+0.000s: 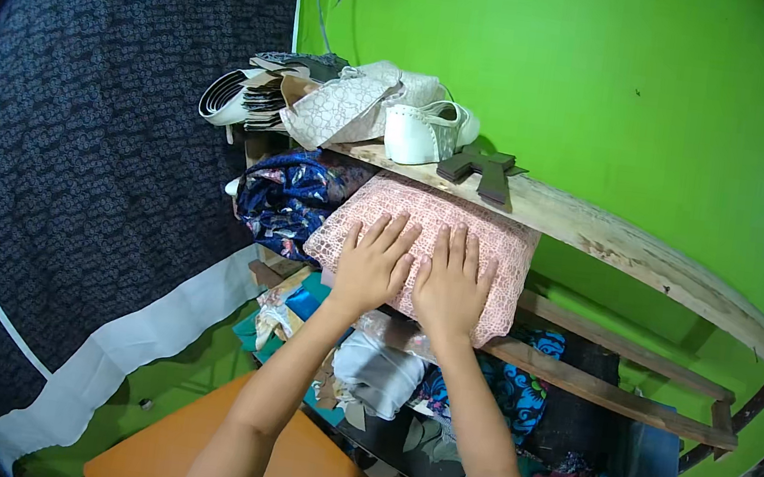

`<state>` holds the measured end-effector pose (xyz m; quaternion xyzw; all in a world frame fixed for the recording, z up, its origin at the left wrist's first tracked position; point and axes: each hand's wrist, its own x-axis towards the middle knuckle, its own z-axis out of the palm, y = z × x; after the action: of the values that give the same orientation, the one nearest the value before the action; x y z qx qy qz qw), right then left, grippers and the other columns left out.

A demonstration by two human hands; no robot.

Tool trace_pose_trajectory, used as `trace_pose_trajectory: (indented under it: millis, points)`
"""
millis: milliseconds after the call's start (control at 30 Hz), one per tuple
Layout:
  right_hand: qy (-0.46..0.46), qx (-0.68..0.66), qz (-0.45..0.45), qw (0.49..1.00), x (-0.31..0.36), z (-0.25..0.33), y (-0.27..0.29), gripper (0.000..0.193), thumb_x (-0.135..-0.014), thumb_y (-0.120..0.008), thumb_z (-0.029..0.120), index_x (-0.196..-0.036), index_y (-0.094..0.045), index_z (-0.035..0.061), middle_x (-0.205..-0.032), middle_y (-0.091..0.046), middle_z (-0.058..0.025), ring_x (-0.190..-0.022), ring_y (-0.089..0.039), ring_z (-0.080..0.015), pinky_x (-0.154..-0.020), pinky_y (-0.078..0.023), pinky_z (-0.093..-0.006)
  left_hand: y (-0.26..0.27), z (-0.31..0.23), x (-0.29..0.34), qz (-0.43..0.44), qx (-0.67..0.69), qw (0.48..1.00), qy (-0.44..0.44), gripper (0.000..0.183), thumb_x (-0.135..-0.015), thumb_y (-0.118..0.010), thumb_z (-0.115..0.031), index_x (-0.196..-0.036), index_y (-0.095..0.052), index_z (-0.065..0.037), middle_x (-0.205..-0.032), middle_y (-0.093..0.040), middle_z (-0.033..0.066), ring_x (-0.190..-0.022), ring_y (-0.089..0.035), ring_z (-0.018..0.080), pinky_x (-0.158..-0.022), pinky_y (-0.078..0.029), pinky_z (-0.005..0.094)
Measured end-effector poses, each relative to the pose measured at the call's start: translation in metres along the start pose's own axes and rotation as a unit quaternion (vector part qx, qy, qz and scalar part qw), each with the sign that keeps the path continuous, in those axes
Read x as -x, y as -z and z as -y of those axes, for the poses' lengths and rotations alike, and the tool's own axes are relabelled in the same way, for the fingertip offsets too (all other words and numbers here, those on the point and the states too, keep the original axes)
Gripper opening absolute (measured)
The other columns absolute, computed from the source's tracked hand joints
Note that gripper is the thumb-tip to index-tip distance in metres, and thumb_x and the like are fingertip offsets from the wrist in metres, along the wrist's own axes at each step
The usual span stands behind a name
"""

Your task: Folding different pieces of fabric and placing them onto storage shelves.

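A folded pink lace-patterned fabric [443, 210] lies on the middle level of a wooden shelf, its front hanging over the rail. My left hand [372, 266] rests flat on it, fingers spread and pointing away from me. Beside it, my right hand [453, 287] presses on the same fabric, palm down with its fingers stretched out. A small gap separates the two hands. Left of the pink fabric sits a bunched dark blue shiny cloth [286, 200] with a flower print. Whatever lies under the pink fabric is hidden.
Above, the top plank [585, 216] carries a white cup-shaped item [418, 136], patterned pale cloth [345, 112] and dark flat pieces [481, 170]. Below are a wooden rail [611, 391], a grey cloth bundle [377, 371] and mixed fabrics. An orange surface [176, 437] stands lower left; a dark curtain [112, 110] hangs left.
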<state>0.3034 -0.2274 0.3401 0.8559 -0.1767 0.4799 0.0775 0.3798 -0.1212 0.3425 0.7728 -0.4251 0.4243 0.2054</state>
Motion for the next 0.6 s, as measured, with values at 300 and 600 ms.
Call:
trace_pose_trajectory:
  millis: [300,600]
  points:
    - [0.116,-0.112,0.001,0.987,0.043,-0.004,0.038,0.045,-0.08,-0.049,0.025,-0.122,-0.045,0.0087,-0.129,-0.04,-0.0118,-0.121,-0.033,-0.0297,-0.099,-0.02,-0.0527,0.046,-0.032,0.042,0.003,-0.082,0.997,0.013,0.037,-0.08,-0.049,-0.021,-0.114,-0.051,-0.008,-0.122,-0.047,0.0135,-0.114,-0.043,0.0276,-0.097,-0.028,0.0478]
    - [0.291,-0.232,0.344,0.862,0.206,0.033,0.049,0.048,-0.084,-0.045,0.026,-0.128,-0.038,0.0079,-0.131,-0.037,-0.016,-0.124,-0.029,-0.0313,-0.1,-0.016,-0.0559,0.096,-0.097,0.263,0.246,-0.223,0.898,0.288,0.04,-0.08,-0.051,-0.027,-0.117,-0.05,-0.01,-0.128,-0.043,0.0115,-0.12,-0.037,0.0264,-0.1,-0.025,0.0471]
